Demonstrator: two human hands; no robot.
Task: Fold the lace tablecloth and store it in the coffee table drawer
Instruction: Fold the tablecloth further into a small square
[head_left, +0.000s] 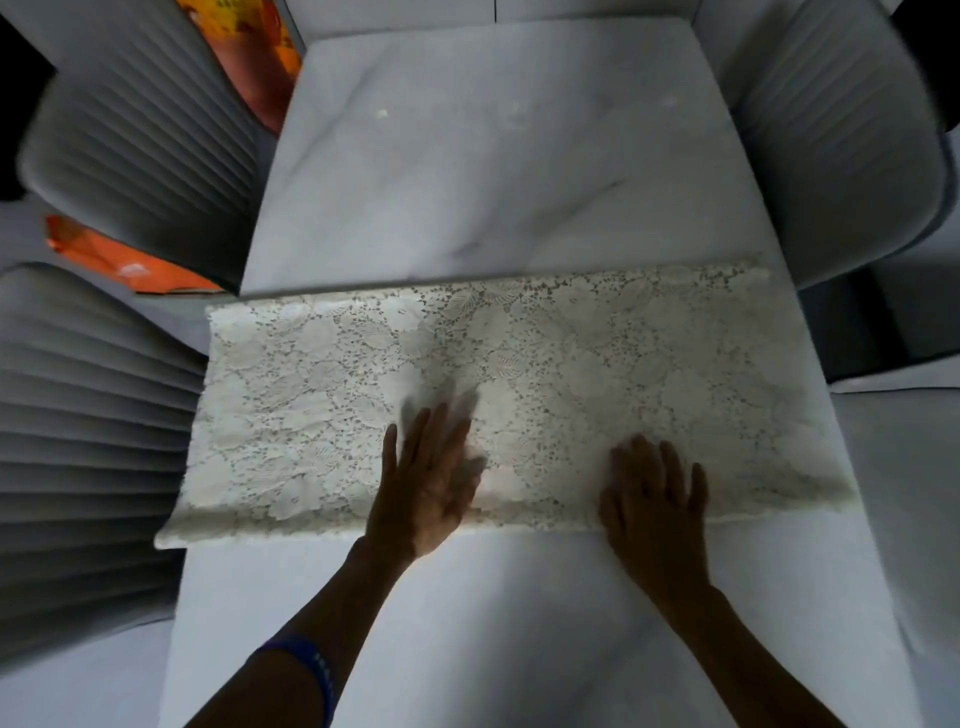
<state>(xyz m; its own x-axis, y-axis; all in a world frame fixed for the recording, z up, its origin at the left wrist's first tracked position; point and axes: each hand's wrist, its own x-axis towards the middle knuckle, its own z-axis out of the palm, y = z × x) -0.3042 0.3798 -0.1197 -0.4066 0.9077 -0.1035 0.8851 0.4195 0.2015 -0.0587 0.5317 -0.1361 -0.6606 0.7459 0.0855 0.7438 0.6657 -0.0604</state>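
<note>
Hands, left hand (427, 480) apparently blurred, flat on lace tablecloth (519, 374).

Marble table top (498, 156): bare surface beyond the folded lace tablecloth (519, 364) and again on the near side of it. Obstacles: two ribbed grey chairs (140, 140) pressed close along the left edge, orange bags (124, 260) on their seats; one grey chair (831, 130) close against the right edge. The cloth's left end overhangs the table edge, near the nearer left chair.
</note>
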